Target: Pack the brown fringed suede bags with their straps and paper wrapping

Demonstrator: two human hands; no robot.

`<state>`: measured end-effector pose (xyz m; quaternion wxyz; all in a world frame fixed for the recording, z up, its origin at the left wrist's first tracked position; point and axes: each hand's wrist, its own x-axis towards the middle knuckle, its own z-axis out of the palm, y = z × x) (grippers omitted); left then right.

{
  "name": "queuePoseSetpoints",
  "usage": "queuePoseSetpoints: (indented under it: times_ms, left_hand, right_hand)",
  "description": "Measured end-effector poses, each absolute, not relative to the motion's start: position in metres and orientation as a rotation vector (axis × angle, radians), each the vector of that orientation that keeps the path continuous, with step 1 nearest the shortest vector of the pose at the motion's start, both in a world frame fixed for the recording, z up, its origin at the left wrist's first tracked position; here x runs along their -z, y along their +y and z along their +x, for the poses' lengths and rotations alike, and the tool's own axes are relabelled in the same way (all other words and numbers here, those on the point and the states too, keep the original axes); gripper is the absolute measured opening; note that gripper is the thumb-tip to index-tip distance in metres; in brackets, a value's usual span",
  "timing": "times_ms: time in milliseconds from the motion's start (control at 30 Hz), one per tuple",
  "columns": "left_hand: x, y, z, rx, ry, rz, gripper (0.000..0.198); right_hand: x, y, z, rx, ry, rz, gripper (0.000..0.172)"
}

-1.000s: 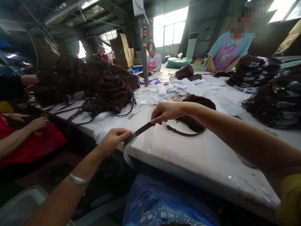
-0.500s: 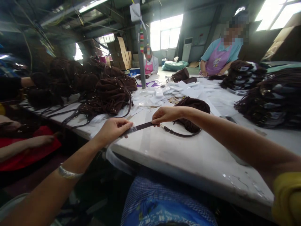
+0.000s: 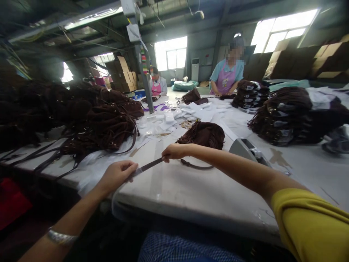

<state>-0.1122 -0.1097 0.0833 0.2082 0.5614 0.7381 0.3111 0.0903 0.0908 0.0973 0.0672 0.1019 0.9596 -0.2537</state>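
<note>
- Big bright windows [image 3: 174, 54] shine at the back of the room, and a person in a pink apron [image 3: 225, 80] works across the white table [image 3: 169, 189].
- Dark brown bags sit in a heap [image 3: 106, 125] on my left, and more brown things are stacked in a pile [image 3: 286, 112] on my right.
- My left hand [image 3: 118, 176] pinches one part of a brown strap [image 3: 151, 165] between thumb and fingers, near the front edge of the table.
- My right hand [image 3: 174, 151] pinches the strap farther along, with its other fingers curled in.
- Between my hands the strap runs straight, up above the table.
- By my left hand the strap looks see-through and shiny, and a thin clear strip [image 3: 113, 203] loops down past the table edge.
- One brown bag [image 3: 208, 134] lies just past my right hand. I can't tell if my strap is joined to it.
- I think this step is putting the clear strip on the strap or pulling it off; I can't tell which.
- My next move seems to need two firm pinches, a straight strap, and care that the thin strip doesn't twist or stick.
</note>
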Motion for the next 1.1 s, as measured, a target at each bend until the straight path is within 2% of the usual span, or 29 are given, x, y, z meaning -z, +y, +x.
queuePoseSetpoints:
  times_ms: [233, 400, 467, 567, 633, 733, 900, 1000, 1100]
  left_hand:
    - [-0.063, -0.065, -0.090, -0.934, 1.807, 1.449, 0.046]
    - [-0.043, -0.090, -0.128, -1.366, 1.815, 1.299, 0.051]
    - [-0.035, -0.116, -0.141, -1.206, 1.893, 1.342, 0.052]
    - [-0.027, -0.150, -0.144, -0.761, 1.772, 1.401, 0.043]
    - [-0.027, -0.164, -0.140, -0.653, 1.696, 1.337, 0.042]
    - [-0.035, -0.168, -0.131, -0.745, 1.695, 1.167, 0.051]
    - [-0.062, -0.130, -0.106, -0.878, 1.685, 1.267, 0.049]
    - [-0.072, -0.105, -0.095, -0.865, 1.681, 1.398, 0.048]
    - [-0.070, -0.098, -0.105, -0.758, 1.817, 1.528, 0.050]
  right_hand:
    - [-0.088, 0.071, 0.060, 1.083, 2.848, -0.010, 0.016]
    - [-0.074, 0.085, 0.066, 1.036, 2.881, 0.059, 0.019]
    - [-0.070, 0.088, 0.067, 1.042, 2.888, 0.030, 0.019]
    - [-0.071, 0.088, 0.065, 1.075, 2.884, -0.053, 0.019]
    - [-0.075, 0.089, 0.064, 1.097, 2.876, -0.101, 0.019]
    - [-0.086, 0.092, 0.063, 1.050, 2.877, -0.101, 0.020]
    - [-0.105, 0.076, 0.053, 0.931, 2.844, -0.145, 0.022]
    - [-0.107, 0.072, 0.049, 0.938, 2.788, -0.200, 0.021]
    - [-0.098, 0.092, 0.059, 0.868, 2.791, -0.019, 0.019]
